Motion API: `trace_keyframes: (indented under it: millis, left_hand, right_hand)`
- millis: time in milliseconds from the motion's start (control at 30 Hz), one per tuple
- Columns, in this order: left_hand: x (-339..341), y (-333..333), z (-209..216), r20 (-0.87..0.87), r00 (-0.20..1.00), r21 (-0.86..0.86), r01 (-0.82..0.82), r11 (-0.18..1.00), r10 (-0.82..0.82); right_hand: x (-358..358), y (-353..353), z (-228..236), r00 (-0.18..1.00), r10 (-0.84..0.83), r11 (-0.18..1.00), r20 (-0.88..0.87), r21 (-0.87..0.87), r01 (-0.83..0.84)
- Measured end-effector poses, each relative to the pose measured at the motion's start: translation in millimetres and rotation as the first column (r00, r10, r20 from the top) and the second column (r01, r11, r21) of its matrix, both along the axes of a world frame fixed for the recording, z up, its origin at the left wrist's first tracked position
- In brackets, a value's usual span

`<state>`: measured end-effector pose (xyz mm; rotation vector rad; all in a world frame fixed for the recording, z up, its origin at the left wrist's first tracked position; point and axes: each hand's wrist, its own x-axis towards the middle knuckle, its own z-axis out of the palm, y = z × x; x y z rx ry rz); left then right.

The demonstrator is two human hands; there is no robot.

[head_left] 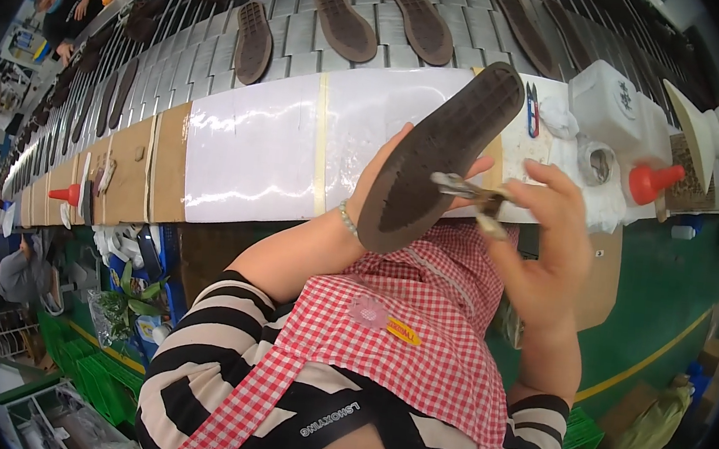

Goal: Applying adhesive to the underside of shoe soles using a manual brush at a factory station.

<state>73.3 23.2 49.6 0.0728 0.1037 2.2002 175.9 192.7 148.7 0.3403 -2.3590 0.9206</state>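
Note:
A dark brown shoe sole (446,150) with a grid-patterned heel is held up at a tilt above the bench edge. My left hand (373,178) is closed round it from behind, its fingertips showing past the right side; the sole hides most of the palm. My right hand (553,254) pinches a small metal-tipped tool (456,185), smeared by motion, whose kind I cannot make out. Its tip lies over the sole's right edge; whether it touches cannot be told.
Beyond the bench (254,139), several brown soles (345,23) lie on a slatted metal conveyor (298,16). At right are snips (533,111), a white jug (604,106), a tape roll (596,162) and a red-nozzled bottle (651,183). Another person (70,14) is at far left.

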Motion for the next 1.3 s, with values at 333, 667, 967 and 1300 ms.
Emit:
trace_keyframes:
  millis: [333, 667, 967, 1300]
  left_hand:
    - [10, 4, 11, -0.069, 0.996, 0.068, 0.063, 0.996, -0.059]
    - [10, 7, 9, -0.037, 0.998, -0.115, 0.040, 0.993, -0.044]
    - [3, 7, -13, 0.006, 0.997, 0.050, 0.082, 0.995, -0.082]
    - [2, 12, -15, 0.023, 1.000, -0.078, 0.017, 0.997, -0.015]
  right_hand:
    - [-6, -20, -21, 0.983, 0.164, 0.958, -0.087, 0.252, -0.138]
    - [-4, -22, -22, 0.975, 0.217, 0.947, -0.045, 0.250, -0.199]
    - [-6, -20, -16, 0.979, 0.199, 0.951, -0.046, 0.250, -0.182]
    - [-1, -17, -10, 0.941, 0.333, 0.900, 0.055, 0.279, -0.335]
